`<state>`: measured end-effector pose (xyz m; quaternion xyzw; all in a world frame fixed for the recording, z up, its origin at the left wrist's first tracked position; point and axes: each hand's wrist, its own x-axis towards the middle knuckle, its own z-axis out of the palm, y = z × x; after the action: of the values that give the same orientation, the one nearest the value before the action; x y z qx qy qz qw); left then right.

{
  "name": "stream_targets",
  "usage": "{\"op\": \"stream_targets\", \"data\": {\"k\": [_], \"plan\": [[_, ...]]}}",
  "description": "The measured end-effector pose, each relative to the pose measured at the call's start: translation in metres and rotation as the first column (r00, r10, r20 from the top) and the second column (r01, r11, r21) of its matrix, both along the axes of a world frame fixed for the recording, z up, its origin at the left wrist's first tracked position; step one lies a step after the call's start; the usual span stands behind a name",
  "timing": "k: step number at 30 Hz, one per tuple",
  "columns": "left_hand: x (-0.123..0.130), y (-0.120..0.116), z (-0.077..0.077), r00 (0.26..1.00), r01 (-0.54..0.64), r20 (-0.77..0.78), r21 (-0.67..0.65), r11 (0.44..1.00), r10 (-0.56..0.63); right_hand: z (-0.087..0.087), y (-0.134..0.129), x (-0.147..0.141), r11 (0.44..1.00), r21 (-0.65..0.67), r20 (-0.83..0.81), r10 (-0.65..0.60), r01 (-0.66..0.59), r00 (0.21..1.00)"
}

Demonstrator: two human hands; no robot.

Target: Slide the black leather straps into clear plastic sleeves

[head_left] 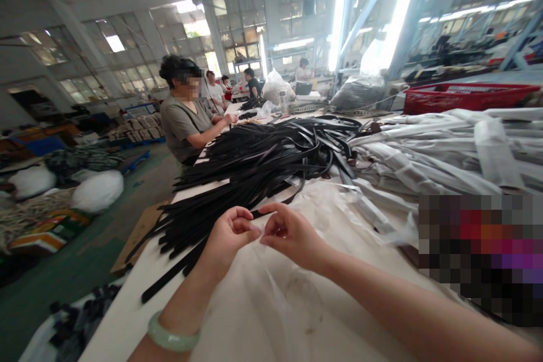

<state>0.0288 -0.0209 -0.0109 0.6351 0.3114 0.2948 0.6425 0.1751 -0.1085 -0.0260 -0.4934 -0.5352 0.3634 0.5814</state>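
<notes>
My left hand [232, 233], with a pale green bangle on its wrist, is near the middle of the view with thumb and fingertips pinched together. My right hand [288, 233] faces it, its fingertips curled in a pinch and almost touching the left ones. A thin translucent plastic film [271, 277] hangs down from between the fingertips; which hand grips it is hard to tell. Just beyond my hands, a large pile of black straps [254, 158] lies across the table [123, 317]. One dark strap end shows directly behind my fingers.
White-wrapped strips [424, 153] are heaped at the right, with a red crate [466, 97] behind them. A person [180, 119] in a grey-brown shirt works at the table's left side. White bundles [98, 191] lie on the floor at left. A blurred block covers the right edge.
</notes>
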Motion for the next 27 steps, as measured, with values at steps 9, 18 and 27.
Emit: {"op": "stream_targets", "data": {"k": [9,18,27], "plan": [[-0.001,0.001,0.002,0.997,-0.045,-0.061,0.142,0.989,0.054,-0.010,0.005,0.004,0.996,-0.013,-0.051,0.091,-0.092,0.995],[-0.001,-0.006,0.004,1.000,0.001,-0.020,0.121,0.993,0.001,-0.018,0.008,-0.014,0.967,-0.145,-0.310,0.159,-0.212,0.938],[0.000,-0.007,0.000,1.000,0.020,0.008,0.105,0.994,-0.021,-0.015,0.006,0.000,0.982,-0.145,0.051,0.128,-0.120,0.990]]}}
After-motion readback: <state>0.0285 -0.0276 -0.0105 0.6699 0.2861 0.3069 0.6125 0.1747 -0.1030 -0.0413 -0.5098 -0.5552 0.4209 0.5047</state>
